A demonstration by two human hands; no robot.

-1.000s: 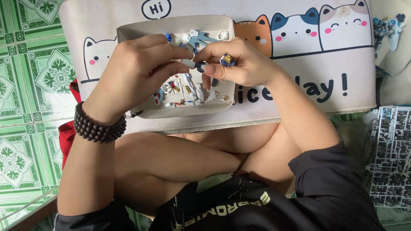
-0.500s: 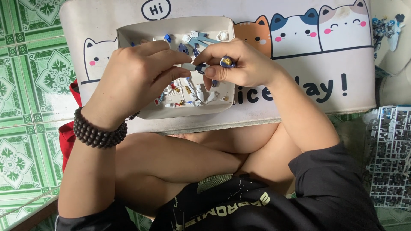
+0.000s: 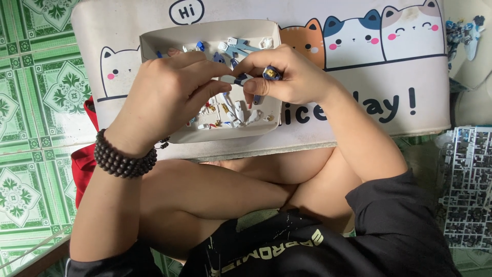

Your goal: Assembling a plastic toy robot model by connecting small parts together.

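Left hand: the left hand (image 3: 169, 92) pinches a small white model part (image 3: 229, 79).
Right hand: the right hand (image 3: 287, 77) grips a blue piece (image 3: 270, 74).
Setting: both hover above a white tray (image 3: 205, 33) of parts.

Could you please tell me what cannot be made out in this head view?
- Part pinched between left hand and right hand: fingers cover most of it.
- Loose pieces in white tray: too small, partly under the hands.
- Grey parts frames: cut off by the right edge.
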